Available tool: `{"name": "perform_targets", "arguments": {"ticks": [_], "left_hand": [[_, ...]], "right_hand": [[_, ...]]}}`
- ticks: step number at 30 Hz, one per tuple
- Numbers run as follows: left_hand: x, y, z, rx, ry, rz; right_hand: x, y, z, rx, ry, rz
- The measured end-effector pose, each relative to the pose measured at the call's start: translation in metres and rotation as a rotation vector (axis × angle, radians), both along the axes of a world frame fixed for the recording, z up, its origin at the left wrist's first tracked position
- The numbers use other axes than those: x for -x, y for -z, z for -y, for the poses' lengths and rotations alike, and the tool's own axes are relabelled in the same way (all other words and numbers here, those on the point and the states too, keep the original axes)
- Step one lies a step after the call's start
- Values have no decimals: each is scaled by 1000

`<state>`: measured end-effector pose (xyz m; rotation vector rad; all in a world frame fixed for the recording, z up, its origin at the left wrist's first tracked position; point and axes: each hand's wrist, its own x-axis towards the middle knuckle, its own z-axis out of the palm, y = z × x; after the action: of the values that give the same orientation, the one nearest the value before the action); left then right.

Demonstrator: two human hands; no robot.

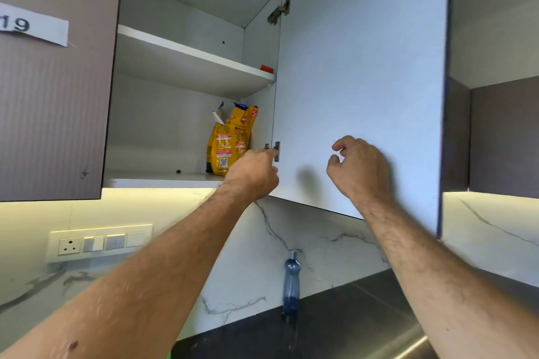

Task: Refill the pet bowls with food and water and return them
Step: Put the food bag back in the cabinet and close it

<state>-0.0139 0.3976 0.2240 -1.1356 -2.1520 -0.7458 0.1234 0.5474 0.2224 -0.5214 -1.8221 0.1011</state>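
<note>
Cabinet door (358, 67) open. Yellow pet food bag (230, 140) upright on the bottom shelf (163, 176), right side. My left hand (252, 170) reaches in at the bag; grip hidden, can't tell. Right hand (358, 166) loosely curled, holding nothing, before the door. Blue water bottle (291, 283) stands on the dark worktop (335, 326) below.

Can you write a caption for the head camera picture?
Left hand reaches for the yellow food bag in the open cabinet.

Count, cabinet interior: one yellow food bag (230, 140), one small red object (266, 68) (upper shelf), one dark crumb (178, 171). Below: one blue water bottle (291, 283), one switch panel (100, 242). Doors: one open door (361, 67), one shut door (55, 96) carrying one paper label (32, 25); two hinges.
</note>
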Motion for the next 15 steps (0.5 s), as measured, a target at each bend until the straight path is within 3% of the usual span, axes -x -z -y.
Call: {"name": "perform_targets", "arguments": {"ticks": [9, 15], "left_hand": [[-97, 32, -19, 76, -16, -64], [-126, 35, 6, 133, -84, -39]], "right_hand": [[-97, 15, -6, -28, -99, -119], [-119, 12, 2, 281, -162, -103]]}}
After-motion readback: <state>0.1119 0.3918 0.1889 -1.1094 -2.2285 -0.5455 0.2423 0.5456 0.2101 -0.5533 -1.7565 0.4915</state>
